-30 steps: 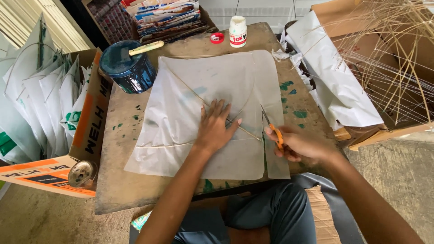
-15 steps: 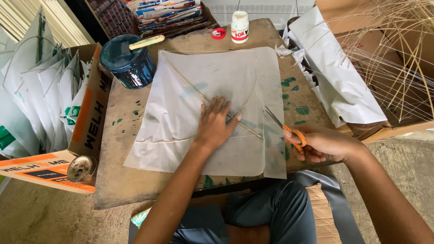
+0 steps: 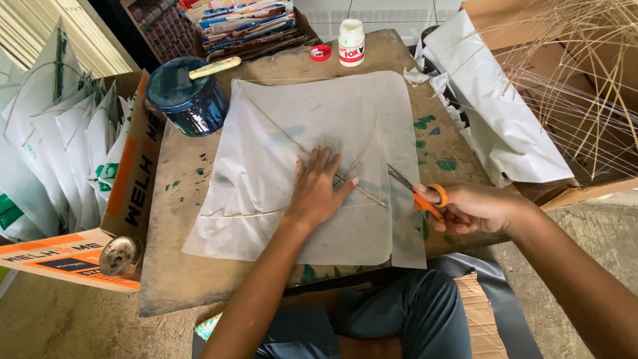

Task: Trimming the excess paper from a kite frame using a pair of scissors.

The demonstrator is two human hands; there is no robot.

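Observation:
A sheet of white paper [image 3: 266, 133] with thin sticks laid across it lies on a worn wooden board [image 3: 193, 266]. My left hand [image 3: 319, 189] presses flat on the paper where the sticks cross, fingers spread. My right hand [image 3: 475, 207] grips orange-handled scissors [image 3: 419, 193] at the sheet's right side. The blades are apart and point up-left into the paper, beside a narrow cut strip along the right edge.
A dark blue tin [image 3: 186, 100] with a handled tool on top stands at the back left. Behind are a white glue bottle [image 3: 351, 41], a red cap [image 3: 320, 52] and stacked magazines [image 3: 246, 23]. Finished paper pieces [image 3: 60, 139] fill a box left; thin sticks [image 3: 585, 73] lie right.
My right hand has drawn the scissors a little to the right and opened the blades. My left hand has stayed pressed on the paper.

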